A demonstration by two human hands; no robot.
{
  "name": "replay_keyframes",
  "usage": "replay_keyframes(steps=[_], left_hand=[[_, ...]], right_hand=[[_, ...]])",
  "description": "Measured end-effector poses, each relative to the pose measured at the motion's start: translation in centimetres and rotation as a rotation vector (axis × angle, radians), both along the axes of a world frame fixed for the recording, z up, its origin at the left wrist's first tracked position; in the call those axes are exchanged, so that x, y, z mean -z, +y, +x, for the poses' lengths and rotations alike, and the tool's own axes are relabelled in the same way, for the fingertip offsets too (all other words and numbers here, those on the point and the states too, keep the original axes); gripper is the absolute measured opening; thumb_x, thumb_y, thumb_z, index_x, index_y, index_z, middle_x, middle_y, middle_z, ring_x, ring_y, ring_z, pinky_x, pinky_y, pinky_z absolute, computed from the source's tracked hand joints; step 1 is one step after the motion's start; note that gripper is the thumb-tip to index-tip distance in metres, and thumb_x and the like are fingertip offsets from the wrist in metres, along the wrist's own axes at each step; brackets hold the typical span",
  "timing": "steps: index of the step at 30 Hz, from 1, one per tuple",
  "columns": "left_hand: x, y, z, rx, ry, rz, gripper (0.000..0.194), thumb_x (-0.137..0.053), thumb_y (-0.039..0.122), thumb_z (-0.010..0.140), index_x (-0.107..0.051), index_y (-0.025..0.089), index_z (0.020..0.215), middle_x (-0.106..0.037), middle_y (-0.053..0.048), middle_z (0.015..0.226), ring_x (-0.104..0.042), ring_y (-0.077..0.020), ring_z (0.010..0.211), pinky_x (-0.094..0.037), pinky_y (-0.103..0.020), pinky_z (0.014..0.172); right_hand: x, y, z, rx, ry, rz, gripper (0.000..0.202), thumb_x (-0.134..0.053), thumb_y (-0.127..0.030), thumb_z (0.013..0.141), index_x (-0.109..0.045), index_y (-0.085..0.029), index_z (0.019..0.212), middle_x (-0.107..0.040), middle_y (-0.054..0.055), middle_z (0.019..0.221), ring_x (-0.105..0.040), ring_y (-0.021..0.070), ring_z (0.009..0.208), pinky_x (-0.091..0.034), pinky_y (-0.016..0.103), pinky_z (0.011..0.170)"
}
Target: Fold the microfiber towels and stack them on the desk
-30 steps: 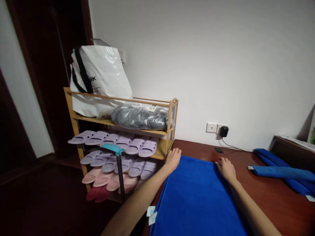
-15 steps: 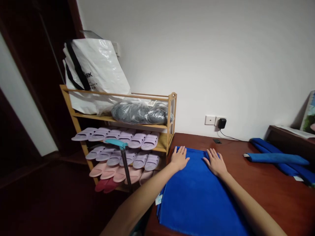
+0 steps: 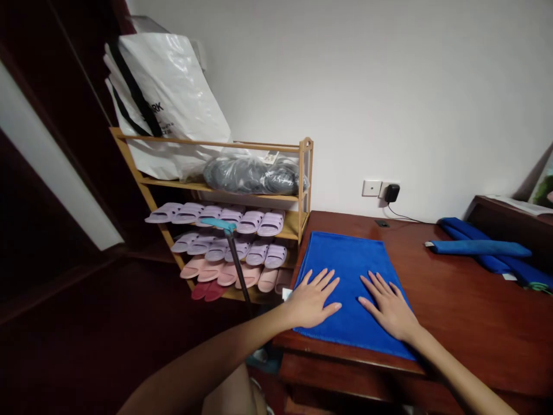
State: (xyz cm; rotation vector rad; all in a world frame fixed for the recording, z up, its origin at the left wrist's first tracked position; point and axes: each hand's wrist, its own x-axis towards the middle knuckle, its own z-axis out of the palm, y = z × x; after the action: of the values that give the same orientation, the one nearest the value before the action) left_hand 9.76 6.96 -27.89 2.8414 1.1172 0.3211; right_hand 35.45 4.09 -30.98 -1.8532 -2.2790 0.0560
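Note:
A blue towel [image 3: 345, 256], folded into a flat rectangle, lies on the brown wooden table [image 3: 458, 323] near its front left corner. My left hand [image 3: 313, 300] rests flat on the towel's left half with its fingers spread. On the right half lies my right hand [image 3: 387, 305], palm down and fingers apart. Neither hand grips anything. A small white label [image 3: 286, 294] sticks out at the towel's left edge, beside my left wrist.
Several rolled blue towels [image 3: 481, 248] lie crossed at the table's right. A wooden shoe rack [image 3: 306, 184] with purple and pink slippers [image 3: 250, 221] and a white bag [image 3: 173, 86] stands left. Before it rises a pole with a teal top [image 3: 220, 224]. A black plug [image 3: 392, 192] sits in the wall socket.
Both hands have slid from the towel's far edge back toward me, still lying flat. The camera view has tilted downward, and the table's front edge now shows.

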Motion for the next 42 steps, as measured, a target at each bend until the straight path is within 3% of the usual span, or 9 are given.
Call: replay_keyframes(steps=[11, 14, 17, 21, 27, 31, 36, 39, 42], left_hand=[[0.3, -3.8, -1.1, 0.017, 0.026, -0.087, 0.064, -0.025, 0.06, 0.095, -0.022, 0.024, 0.148, -0.018, -0.007, 0.155, -0.01, -0.0268, 0.142, -0.012, -0.052, 0.111], [-0.9, -0.9, 0.6, -0.004, 0.047, -0.116, 0.062, -0.026, 0.054, 0.097, -0.024, 0.02, 0.148, -0.014, -0.009, 0.155, -0.008, -0.0254, 0.142, -0.013, -0.049, 0.112], [-2.1, 4.2, 4.1, -0.099, 0.084, -0.084, 0.054, -0.038, 0.034, 0.095, -0.029, 0.017, 0.146, -0.015, -0.008, 0.155, -0.008, -0.0229, 0.143, -0.007, -0.046, 0.114], [-1.7, 10.1, 7.4, -0.217, 0.077, -0.094, 0.052, -0.031, 0.026, 0.096, -0.027, 0.013, 0.146, -0.022, -0.013, 0.153, -0.016, -0.0246, 0.141, -0.016, -0.049, 0.111], [1.5, 14.4, 3.7, -0.359, 0.038, -0.146, 0.062, -0.022, 0.057, 0.095, -0.029, 0.024, 0.147, -0.019, -0.006, 0.155, -0.013, -0.0266, 0.142, -0.013, -0.053, 0.111], [1.9, 15.2, 1.9, -0.448, 0.029, -0.16, 0.065, -0.018, 0.059, 0.094, -0.026, 0.023, 0.148, -0.015, -0.007, 0.155, -0.008, -0.0273, 0.142, -0.012, -0.055, 0.11], [-0.7, 12.6, 3.2, -0.488, 0.014, -0.058, 0.062, -0.023, 0.047, 0.097, -0.024, 0.013, 0.149, -0.012, -0.011, 0.155, 0.002, -0.0292, 0.142, 0.007, -0.055, 0.111], [-2.6, 7.8, 3.2, -0.376, 0.009, -0.027, 0.066, -0.025, 0.05, 0.097, -0.021, 0.01, 0.149, -0.008, -0.011, 0.155, 0.0, -0.0273, 0.142, 0.002, -0.05, 0.114], [-2.9, 1.0, 1.2, -0.163, 0.027, -0.059, 0.066, -0.026, 0.06, 0.094, -0.025, 0.023, 0.149, -0.014, -0.001, 0.155, -0.011, -0.0226, 0.142, -0.011, -0.042, 0.116]], right_hand=[[-0.1, -4.0, 0.4, -0.017, 0.03, -0.036, 0.067, -0.025, -0.067, 0.087, -0.025, -0.034, 0.145, -0.018, -0.001, 0.153, -0.012, 0.0228, 0.142, -0.016, 0.05, 0.113], [-1.5, -1.2, 0.0, -0.04, 0.05, -0.084, 0.067, -0.024, -0.064, 0.089, -0.027, -0.028, 0.145, -0.021, 0.003, 0.152, -0.016, 0.0211, 0.141, -0.02, 0.047, 0.112], [-2.9, 4.5, -2.1, -0.097, 0.035, -0.073, 0.056, -0.03, -0.052, 0.093, -0.035, -0.026, 0.142, -0.03, 0.004, 0.15, -0.021, 0.0183, 0.14, -0.021, 0.041, 0.112], [-3.0, 11.2, -4.3, -0.032, 0.048, -0.046, 0.053, -0.037, -0.045, 0.094, -0.036, -0.02, 0.141, -0.03, 0.011, 0.149, -0.026, 0.0234, 0.138, -0.023, 0.049, 0.111], [-0.1, 13.5, 1.9, 0.171, 0.074, -0.094, 0.063, -0.025, -0.059, 0.092, -0.032, -0.022, 0.143, -0.024, 0.008, 0.152, -0.019, 0.0244, 0.14, -0.017, 0.054, 0.112], [1.2, 13.4, 5.6, 0.31, 0.051, -0.107, 0.072, -0.019, -0.065, 0.089, -0.026, -0.021, 0.146, -0.017, 0.006, 0.154, -0.012, 0.0211, 0.142, -0.015, 0.052, 0.113], [0.4, 12.9, 5.0, 0.327, 0.016, -0.031, 0.074, -0.017, -0.059, 0.091, -0.024, -0.009, 0.146, -0.019, 0.011, 0.152, -0.012, 0.0203, 0.142, -0.011, 0.049, 0.114], [-0.8, 10.4, 4.0, 0.28, 0.007, 0.01, 0.073, -0.018, -0.057, 0.092, -0.023, -0.009, 0.146, -0.016, 0.012, 0.153, -0.011, 0.0214, 0.142, -0.013, 0.049, 0.114], [-0.5, 4.8, 2.6, 0.155, -0.013, 0.008, 0.074, -0.024, -0.064, 0.088, -0.029, -0.016, 0.145, -0.02, 0.009, 0.152, -0.018, 0.0204, 0.141, -0.021, 0.045, 0.113]])
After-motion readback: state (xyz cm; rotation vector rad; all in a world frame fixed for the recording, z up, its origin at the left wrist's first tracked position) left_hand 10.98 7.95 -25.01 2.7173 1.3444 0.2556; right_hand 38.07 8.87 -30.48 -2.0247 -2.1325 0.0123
